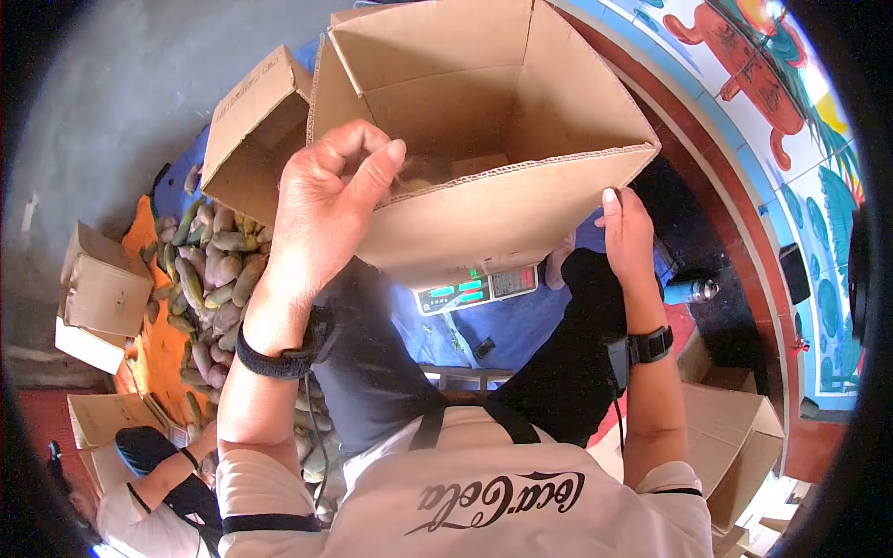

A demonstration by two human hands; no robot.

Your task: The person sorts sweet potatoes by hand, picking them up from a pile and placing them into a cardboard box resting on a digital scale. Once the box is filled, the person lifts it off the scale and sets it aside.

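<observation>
A large open cardboard box (484,209) stands in front of me, its near wall facing me and its inside partly in shade. My left hand (339,191) is at the box's near left rim, thumb and forefinger pinched together over the edge; what lies between them, if anything, is too small to tell. At the near right corner, my right hand (625,223) holds the box wall, its thumb tip against the outside. Below the box, a digital scale (476,290) with lit green displays shows partly, over a blue sheet (507,330).
Left lies a heap of long vegetables (219,270) on an orange sheet (149,344). Other cardboard boxes (104,284) stand left and right. Another person (158,507) is at the lower left. A blue bottle (690,291) lies right, near a painted wall (744,102).
</observation>
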